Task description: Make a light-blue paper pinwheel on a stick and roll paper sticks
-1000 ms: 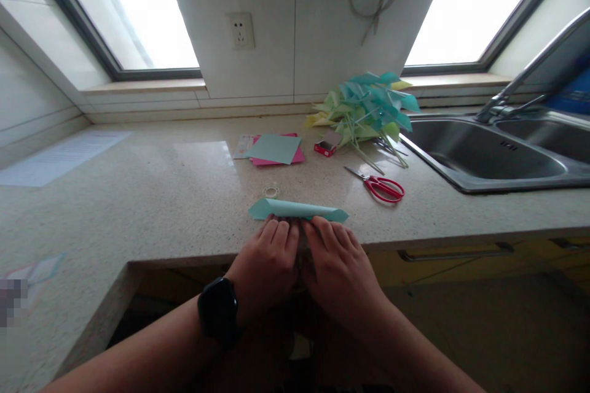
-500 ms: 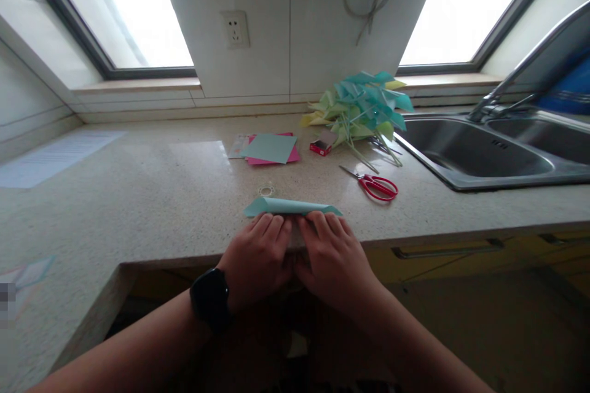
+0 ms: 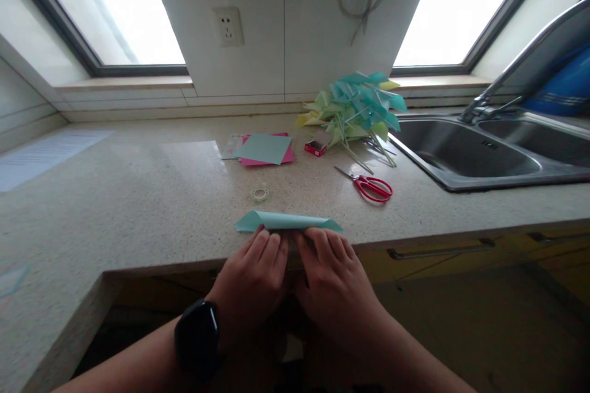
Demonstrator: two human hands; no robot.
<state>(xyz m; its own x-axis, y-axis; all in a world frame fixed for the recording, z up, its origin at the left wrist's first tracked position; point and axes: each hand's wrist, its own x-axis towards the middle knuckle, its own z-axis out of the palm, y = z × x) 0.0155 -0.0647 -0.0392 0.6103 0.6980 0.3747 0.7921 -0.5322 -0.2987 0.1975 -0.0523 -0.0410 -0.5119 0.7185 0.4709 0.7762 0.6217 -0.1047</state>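
Observation:
A sheet of light blue paper (image 3: 290, 220), rolled into a loose tube, lies along the counter's front edge. My left hand (image 3: 253, 273) has its fingers curled down on the near side of the roll, left of its middle. Close beside it, my right hand (image 3: 334, 270) presses the same near side with bent fingers. Both thumbs and the fingertips are mostly hidden. Just beyond the roll lies a small ring-shaped roll of clear tape (image 3: 259, 194). Red-handled scissors (image 3: 372, 188) rest to the right, blades pointing left.
Square sheets of blue-grey and pink paper (image 3: 265, 148) are stacked farther back. Next to them sits a small red box (image 3: 315, 147). Several paper pinwheels (image 3: 364, 104) are heaped near the wall. A steel sink (image 3: 465, 147) is at right, a printed sheet (image 3: 46, 153) at left.
The view has shifted slightly. My hands and the paper roll sit a little nearer the front edge, farther from the tape. My hands remain on the roll's near side.

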